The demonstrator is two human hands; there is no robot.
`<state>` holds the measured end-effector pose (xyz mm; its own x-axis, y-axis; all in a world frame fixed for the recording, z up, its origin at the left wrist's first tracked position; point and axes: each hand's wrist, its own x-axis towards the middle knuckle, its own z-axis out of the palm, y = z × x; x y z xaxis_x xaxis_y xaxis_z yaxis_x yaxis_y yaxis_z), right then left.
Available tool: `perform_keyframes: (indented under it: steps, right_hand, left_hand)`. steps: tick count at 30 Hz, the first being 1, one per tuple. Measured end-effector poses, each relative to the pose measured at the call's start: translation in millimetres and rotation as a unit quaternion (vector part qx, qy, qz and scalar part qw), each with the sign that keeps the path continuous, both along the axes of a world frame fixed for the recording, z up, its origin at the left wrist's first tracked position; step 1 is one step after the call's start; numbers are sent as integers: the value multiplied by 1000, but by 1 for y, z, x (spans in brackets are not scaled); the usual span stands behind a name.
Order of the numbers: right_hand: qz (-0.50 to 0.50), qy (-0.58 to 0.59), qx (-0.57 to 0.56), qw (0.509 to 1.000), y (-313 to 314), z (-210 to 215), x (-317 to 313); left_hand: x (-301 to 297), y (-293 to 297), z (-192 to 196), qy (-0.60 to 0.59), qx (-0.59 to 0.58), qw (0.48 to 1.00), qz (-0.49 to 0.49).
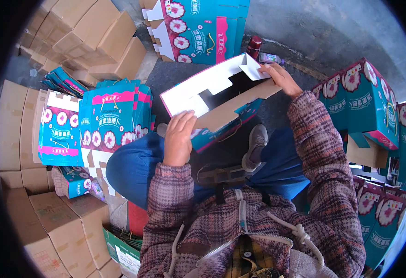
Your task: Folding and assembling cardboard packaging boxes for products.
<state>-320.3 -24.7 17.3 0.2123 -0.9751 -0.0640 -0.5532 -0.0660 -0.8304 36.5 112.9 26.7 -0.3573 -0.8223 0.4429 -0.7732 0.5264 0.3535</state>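
Note:
Above my lap I hold a partly folded gift carton point(235, 109), teal outside with white and brown inner faces. It is tilted, its notched opening facing up, and I can see through its dark inside. My left hand point(180, 139) is closed over its near left corner, fingers on the brown flap. At the far right corner, my right hand point(282, 80) grips the edge beside a small white end flap point(251, 67). A thin cord handle shows at the carton's lower side.
Flat teal cartons point(110, 116) are stacked at my left, with more upright cartons point(203, 32) ahead against the wall. Brown cardboard boxes point(92, 37) pile up on the left. Set-up teal cartons point(367, 102) stand at right. A dark red flask point(254, 46) and a bottle point(270, 58) are near the wall.

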Motion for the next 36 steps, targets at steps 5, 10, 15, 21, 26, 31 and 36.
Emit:
perform_keyframes:
  steps: [5, 10, 15, 21, 26, 31, 36]
  right_hand:
    - [57, 71, -65, 994, 16, -10, 16]
    - [142, 185, -126, 964, 30, 6, 16]
    - [131, 151, -208, 958, 54, 25, 42]
    - [257, 272, -310, 874, 82, -11, 72]
    - [289, 283, -259, 877, 72, -19, 70]
    - [326, 275, -222, 877, 64, -29, 66]
    - [337, 267, -213, 877, 64, -27, 64]
  left_hand:
    - [19, 3, -34, -8, 12, 998, 56]
    - [0, 16, -27, 106, 93, 973, 182]
    - [-22, 12, -44, 9, 51, 966, 252]
    - [-28, 20, -49, -119, -25, 980, 160]
    - [-25, 22, -49, -96, 42, 990, 96]
    - [-18, 19, -57, -91, 74, 991, 64]
    - [-18, 18, -50, -80, 96, 991, 44]
